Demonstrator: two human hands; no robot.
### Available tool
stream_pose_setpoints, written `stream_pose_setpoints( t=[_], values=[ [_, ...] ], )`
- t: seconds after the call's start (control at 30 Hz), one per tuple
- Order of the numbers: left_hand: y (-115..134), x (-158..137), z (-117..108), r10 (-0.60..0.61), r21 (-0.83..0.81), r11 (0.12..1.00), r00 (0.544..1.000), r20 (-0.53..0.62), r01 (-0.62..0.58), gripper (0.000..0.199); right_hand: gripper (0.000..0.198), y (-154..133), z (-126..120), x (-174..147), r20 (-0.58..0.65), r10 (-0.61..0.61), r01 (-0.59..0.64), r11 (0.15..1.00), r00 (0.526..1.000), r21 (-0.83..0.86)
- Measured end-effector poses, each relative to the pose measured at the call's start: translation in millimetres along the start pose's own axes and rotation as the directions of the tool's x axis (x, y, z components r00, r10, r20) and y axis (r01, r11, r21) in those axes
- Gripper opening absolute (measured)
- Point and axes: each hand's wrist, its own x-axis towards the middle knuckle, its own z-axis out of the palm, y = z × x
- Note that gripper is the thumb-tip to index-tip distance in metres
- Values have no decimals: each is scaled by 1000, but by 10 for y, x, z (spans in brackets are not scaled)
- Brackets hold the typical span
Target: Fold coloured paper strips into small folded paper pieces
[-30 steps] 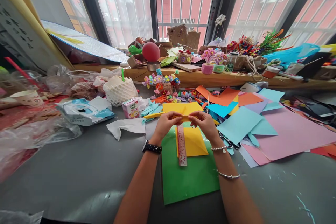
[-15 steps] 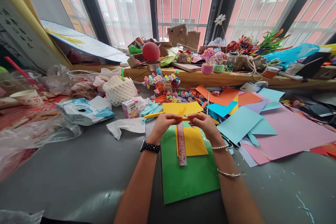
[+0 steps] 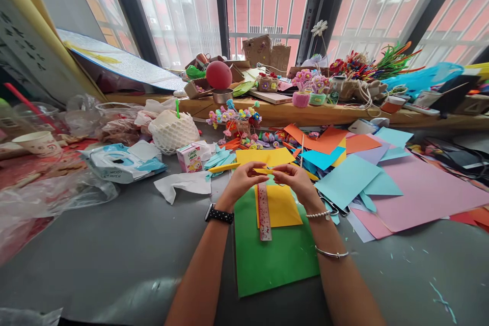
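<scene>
Between my two hands is a narrow yellow paper strip [image 3: 263, 171], raised over the work area. My left hand [image 3: 246, 182] pinches its left part, and my right hand [image 3: 295, 180] has thumb and fingers closed on the right end. Below them a pink patterned ruler [image 3: 264, 214] lies lengthwise on a yellow paper sheet [image 3: 284, 209]. Both rest on a green sheet [image 3: 275, 265]. Another yellow sheet [image 3: 248, 156] lies just beyond my hands. To the left, a yellow strip [image 3: 223, 167] pokes out past my left fingers.
Coloured papers [image 3: 347, 178] and a large pink sheet [image 3: 431, 178] spread to the right, with scissors partly under them. On the left are a wet-wipes pack [image 3: 122, 163], a tissue [image 3: 185, 185] and a small box [image 3: 190, 157]. Craft flowers [image 3: 235, 117] stand at the back.
My left fingers have opened slightly and shifted along the yellow strip. My right hand stays nearly in place; the papers and ruler have not moved.
</scene>
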Motion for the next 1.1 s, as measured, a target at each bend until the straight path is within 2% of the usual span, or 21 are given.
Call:
stream_pose_setpoints(
  t=[0.1,0.2,0.3,0.5,0.63,0.73,0.8,0.9,1.0,1.1],
  values=[
    [0,-5,24,-59,27,998,998,-32,60,32,28,6,9,-1,6,-16,16,1000,1000,-9],
    [-10,1,44,-100,-57,994,991,-83,95,28,28,7,31,-3,10,-31,32,999,999,-35],
    [-26,12,53,-127,-126,986,986,-106,113,28,28,3,53,2,-14,-45,45,998,999,-48],
    [-27,14,51,-142,-145,982,975,-173,118,32,26,-6,87,8,-38,-39,38,999,998,-30],
    [15,-10,31,-127,-189,977,983,-135,100,29,25,10,91,-4,4,53,-54,996,999,69],
    [47,-28,6,-97,-153,985,993,-68,86,30,26,19,95,-19,95,150,-166,966,984,198],
    [60,-33,-6,-75,-116,991,997,-35,70,30,26,17,105,-25,145,164,-196,950,976,244],
    [67,-32,-10,-69,-127,990,996,-49,62,31,27,11,131,-23,169,103,-136,971,980,197],
    [59,-22,1,-129,-176,979,982,-136,104,33,27,25,161,-8,116,-8,7,1000,993,12],
    [38,-11,12,-210,-182,967,960,-188,176,34,24,61,195,3,59,-136,145,969,989,-200]
  ],
)
